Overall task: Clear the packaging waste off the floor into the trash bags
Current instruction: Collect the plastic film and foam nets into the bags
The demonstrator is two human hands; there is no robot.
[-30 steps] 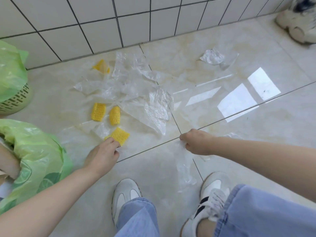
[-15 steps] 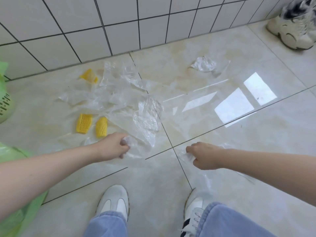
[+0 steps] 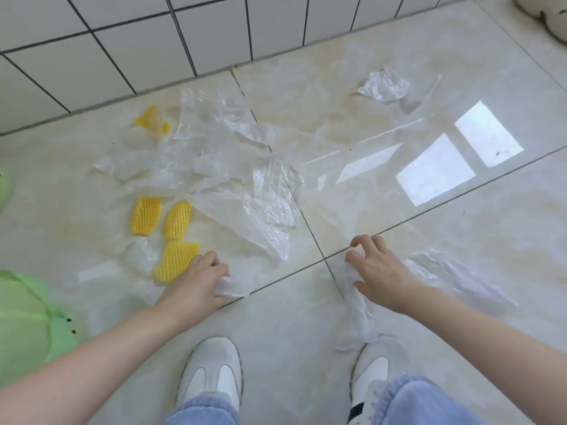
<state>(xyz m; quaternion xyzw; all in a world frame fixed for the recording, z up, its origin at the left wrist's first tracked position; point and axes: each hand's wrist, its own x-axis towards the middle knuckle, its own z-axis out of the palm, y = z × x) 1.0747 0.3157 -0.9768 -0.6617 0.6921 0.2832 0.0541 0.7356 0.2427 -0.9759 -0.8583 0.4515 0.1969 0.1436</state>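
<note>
On the tiled floor, left hand pinches crumpled film, right hand grips a plastic strip; underfoot, slick film may tear or slip.

Left hand low on the floor, pinching a film scrap, just right of the nearest foam net. Two more nets side by side behind that one; a fourth net farther back, near the wall. Large film sheets spread between the nets and the floor's middle. Crumpled film far right, apart. Right hand gripping a film strip trailing back to the right shoe. Trash bag at left edge.
</note>
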